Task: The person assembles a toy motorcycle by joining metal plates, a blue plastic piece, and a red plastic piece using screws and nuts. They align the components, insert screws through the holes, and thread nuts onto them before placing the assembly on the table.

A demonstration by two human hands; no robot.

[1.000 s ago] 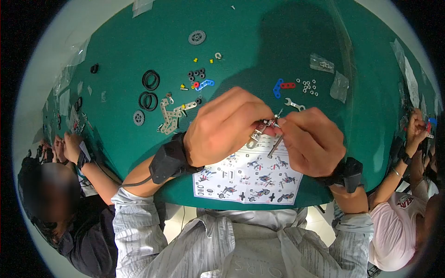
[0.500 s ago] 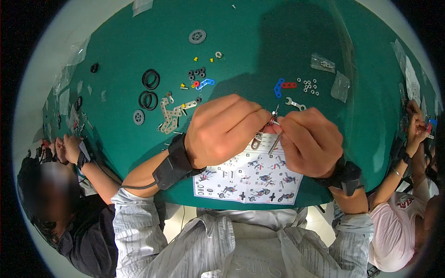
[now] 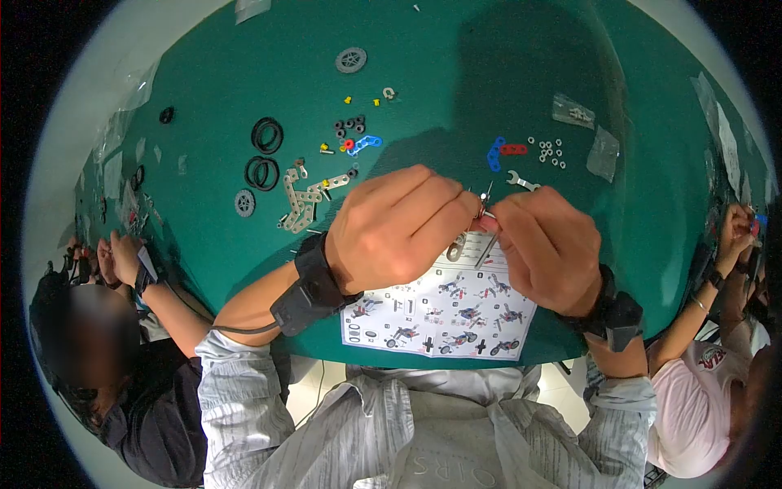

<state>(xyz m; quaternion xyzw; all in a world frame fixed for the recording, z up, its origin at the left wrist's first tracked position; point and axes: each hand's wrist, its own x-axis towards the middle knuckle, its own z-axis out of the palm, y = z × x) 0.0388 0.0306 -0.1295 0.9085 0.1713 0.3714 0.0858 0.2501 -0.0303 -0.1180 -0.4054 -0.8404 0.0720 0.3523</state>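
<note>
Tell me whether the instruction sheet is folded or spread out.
Spread out: the instruction sheet lies open on the green table, with several rows of printed diagrams showing.

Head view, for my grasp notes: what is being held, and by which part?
The left hand and right hand pinch small metal parts; fingers cover exactly where each is gripped.

So the green worktop (image 3: 407, 98) has a printed instruction sheet (image 3: 440, 318), black rubber tyres (image 3: 266, 135), grey wheels (image 3: 351, 60) and a little spanner (image 3: 522, 181) lying on it.
</note>
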